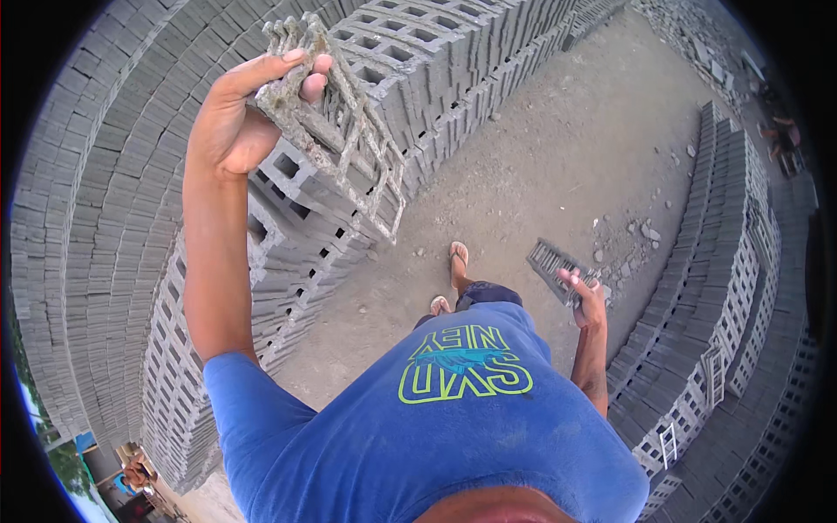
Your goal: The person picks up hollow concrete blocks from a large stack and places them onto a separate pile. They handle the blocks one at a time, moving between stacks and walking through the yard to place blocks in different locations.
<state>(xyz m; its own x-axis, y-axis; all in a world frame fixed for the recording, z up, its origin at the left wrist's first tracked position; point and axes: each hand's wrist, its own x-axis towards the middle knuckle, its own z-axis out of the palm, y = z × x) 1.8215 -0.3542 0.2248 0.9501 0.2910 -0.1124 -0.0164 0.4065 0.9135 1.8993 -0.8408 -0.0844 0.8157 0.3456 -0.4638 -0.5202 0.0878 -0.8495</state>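
Note:
Up at the left, my left hand is closed around the end of a cement-crusted metal frame with crossbars; several bars or layers bunch at its top end. It is held tilted beside the top of a stack of grey hollow blocks. Low on my right, my right hand has its fingers loosely curled and apart. In line with those fingers is a dark slatted rack, partly covered by the hand; it looks to lie on the ground, though touch is hard to judge.
Long rows of hollow blocks run along the left side of a dirt path. More block rows line the right. Loose rubble lies past my right hand. Another person is far off at lower left.

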